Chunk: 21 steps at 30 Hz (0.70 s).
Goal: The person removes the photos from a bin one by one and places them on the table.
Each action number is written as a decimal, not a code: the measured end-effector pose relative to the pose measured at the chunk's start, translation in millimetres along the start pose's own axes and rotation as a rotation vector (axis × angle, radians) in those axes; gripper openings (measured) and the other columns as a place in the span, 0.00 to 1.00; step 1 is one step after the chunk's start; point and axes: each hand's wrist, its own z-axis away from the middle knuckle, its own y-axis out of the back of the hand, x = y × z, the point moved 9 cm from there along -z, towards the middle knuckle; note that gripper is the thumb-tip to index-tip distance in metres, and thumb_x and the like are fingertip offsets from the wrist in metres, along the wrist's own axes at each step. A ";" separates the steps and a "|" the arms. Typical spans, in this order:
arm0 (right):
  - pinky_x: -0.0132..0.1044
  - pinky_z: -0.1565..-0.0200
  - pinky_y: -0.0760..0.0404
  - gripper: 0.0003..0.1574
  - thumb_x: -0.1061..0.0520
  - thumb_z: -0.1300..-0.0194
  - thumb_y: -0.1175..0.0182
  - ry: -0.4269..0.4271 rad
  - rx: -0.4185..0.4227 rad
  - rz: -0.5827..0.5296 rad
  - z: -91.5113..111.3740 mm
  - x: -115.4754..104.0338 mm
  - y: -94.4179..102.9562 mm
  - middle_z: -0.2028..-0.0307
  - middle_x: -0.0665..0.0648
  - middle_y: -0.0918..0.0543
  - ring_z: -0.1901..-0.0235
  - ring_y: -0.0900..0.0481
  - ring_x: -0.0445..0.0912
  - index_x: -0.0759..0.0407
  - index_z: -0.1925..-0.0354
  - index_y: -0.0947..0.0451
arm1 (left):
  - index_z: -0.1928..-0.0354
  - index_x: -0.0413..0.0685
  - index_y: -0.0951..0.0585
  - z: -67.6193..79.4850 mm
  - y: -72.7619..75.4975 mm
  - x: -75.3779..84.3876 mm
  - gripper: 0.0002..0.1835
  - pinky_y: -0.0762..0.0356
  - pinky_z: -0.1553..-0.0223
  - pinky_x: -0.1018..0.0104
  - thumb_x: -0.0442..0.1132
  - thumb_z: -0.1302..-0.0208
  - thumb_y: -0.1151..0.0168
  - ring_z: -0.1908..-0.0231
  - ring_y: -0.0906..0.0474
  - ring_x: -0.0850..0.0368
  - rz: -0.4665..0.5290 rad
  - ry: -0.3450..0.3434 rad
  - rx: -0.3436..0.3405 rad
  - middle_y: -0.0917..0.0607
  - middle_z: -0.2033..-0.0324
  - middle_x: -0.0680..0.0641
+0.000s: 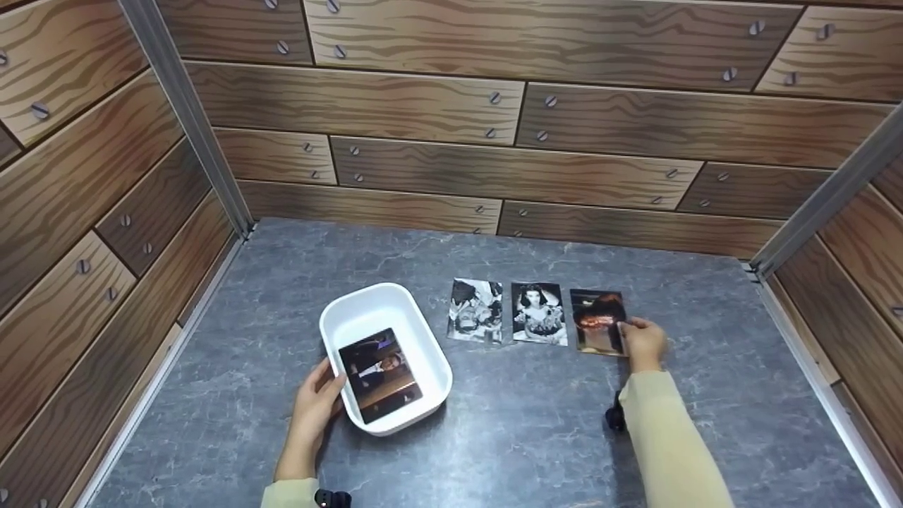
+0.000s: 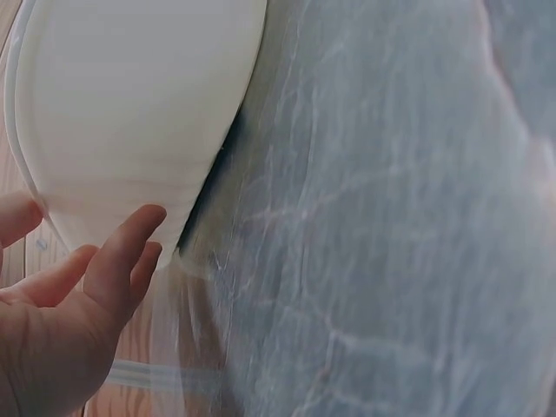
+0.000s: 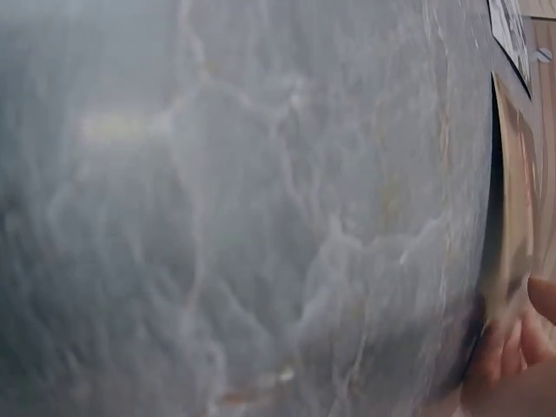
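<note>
At the right end of a row of photos, my right hand [image 1: 643, 343] pinches the right edge of a dark colour photo [image 1: 597, 317] with an orange glow. The thumb lies on its face, and in the right wrist view a shadow shows along the photo print [image 3: 514, 191]. To the left, my left hand [image 1: 314, 406] holds the near-left side of a white plastic tub [image 1: 429, 346], thumb at the rim and fingers along the outer wall [image 2: 130, 104]. Inside that tub lies another colour photo [image 1: 381, 377] of a person in a suit, turned sideways.
Two black-and-white photos, one of a crowded scene [image 1: 476, 310] and one of a long-haired person [image 1: 539, 314], lie between the tub and the dark photo. Wood-patterned walls [image 1: 423, 159] enclose the grey marbled tabletop [image 1: 522, 423] at the back and both sides.
</note>
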 end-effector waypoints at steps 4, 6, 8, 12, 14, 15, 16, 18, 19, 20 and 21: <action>0.54 0.36 0.33 0.29 0.57 0.36 0.43 -0.041 0.039 0.068 10.0 -2.3 1.1 0.41 0.75 0.27 0.40 0.31 0.67 0.72 0.40 0.29 | 0.28 0.33 0.43 0.2 0.3 -1.9 0.36 0.28 0.39 0.49 0.41 0.31 0.43 0.34 0.37 0.35 0.013 0.003 0.011 0.40 0.31 0.28; 0.57 0.35 0.37 0.35 0.52 0.35 0.43 -0.085 0.041 0.076 15.0 -4.4 -1.9 0.37 0.76 0.33 0.37 0.36 0.68 0.69 0.35 0.34 | 0.28 0.34 0.44 -0.1 -0.7 -1.3 0.35 0.28 0.38 0.49 0.40 0.30 0.45 0.33 0.38 0.36 0.012 0.016 0.008 0.41 0.30 0.29; 0.58 0.33 0.39 0.41 0.50 0.35 0.42 -0.103 0.043 0.053 19.3 -12.8 -8.4 0.34 0.76 0.38 0.34 0.41 0.68 0.68 0.32 0.40 | 0.27 0.35 0.46 -0.8 -2.1 0.1 0.34 0.32 0.36 0.47 0.38 0.29 0.48 0.31 0.42 0.34 0.000 0.036 -0.002 0.43 0.29 0.30; 0.55 0.32 0.37 0.43 0.55 0.36 0.40 -0.008 0.032 -0.141 30.9 -48.7 -27.8 0.35 0.79 0.39 0.35 0.39 0.69 0.75 0.31 0.44 | 0.27 0.35 0.47 -0.9 -1.7 3.0 0.32 0.31 0.36 0.48 0.36 0.27 0.50 0.31 0.42 0.35 -0.022 0.045 0.007 0.43 0.29 0.30; 0.52 0.31 0.38 0.45 0.58 0.36 0.39 0.038 -0.027 -0.251 41.4 -69.3 -41.6 0.33 0.79 0.41 0.33 0.40 0.67 0.76 0.31 0.48 | 0.27 0.34 0.47 -0.8 -1.4 3.3 0.32 0.31 0.37 0.48 0.35 0.28 0.50 0.31 0.42 0.35 -0.021 0.042 0.009 0.43 0.29 0.30; 0.51 0.30 0.40 0.46 0.60 0.36 0.39 0.047 -0.068 -0.310 47.7 -78.6 -49.3 0.32 0.77 0.43 0.31 0.42 0.65 0.75 0.30 0.50 | 0.27 0.34 0.47 -0.8 -1.5 3.0 0.32 0.31 0.37 0.48 0.35 0.28 0.50 0.31 0.42 0.35 -0.018 0.040 0.007 0.43 0.29 0.30; 0.50 0.29 0.42 0.46 0.60 0.36 0.39 0.051 -0.108 -0.358 54.4 -86.5 -58.0 0.30 0.76 0.45 0.30 0.45 0.64 0.74 0.29 0.51 | 0.27 0.34 0.47 -0.8 -1.6 2.5 0.32 0.31 0.36 0.48 0.35 0.28 0.50 0.31 0.42 0.35 -0.016 0.039 0.005 0.43 0.29 0.29; 0.47 0.25 0.52 0.51 0.59 0.35 0.38 0.057 -0.197 -0.398 70.2 -100.4 -75.1 0.26 0.70 0.51 0.26 0.54 0.59 0.70 0.26 0.56 | 0.27 0.33 0.47 -1.0 -1.5 1.3 0.32 0.32 0.36 0.47 0.35 0.28 0.50 0.31 0.42 0.34 -0.015 0.041 0.002 0.43 0.29 0.29; 0.42 0.25 0.55 0.53 0.54 0.36 0.36 0.096 -0.216 -0.418 71.8 -100.2 -88.2 0.25 0.67 0.52 0.25 0.55 0.55 0.65 0.25 0.55 | 0.27 0.33 0.47 -1.0 -1.5 0.9 0.32 0.32 0.36 0.47 0.35 0.28 0.50 0.31 0.42 0.34 -0.017 0.043 0.002 0.43 0.29 0.29; 0.43 0.25 0.54 0.54 0.51 0.37 0.35 0.102 -0.252 -0.416 80.8 -105.5 -96.9 0.25 0.65 0.52 0.25 0.55 0.55 0.61 0.25 0.54 | 0.27 0.34 0.47 -1.0 -1.3 0.3 0.32 0.32 0.36 0.47 0.35 0.28 0.50 0.31 0.42 0.35 -0.020 0.048 0.004 0.43 0.29 0.30; 0.44 0.25 0.54 0.54 0.50 0.37 0.35 0.104 -0.278 -0.394 90.1 -110.7 -104.8 0.25 0.64 0.51 0.25 0.55 0.54 0.59 0.24 0.53 | 0.27 0.34 0.46 -1.1 -1.1 -0.2 0.32 0.31 0.36 0.47 0.35 0.28 0.50 0.31 0.42 0.35 -0.022 0.052 0.006 0.42 0.29 0.30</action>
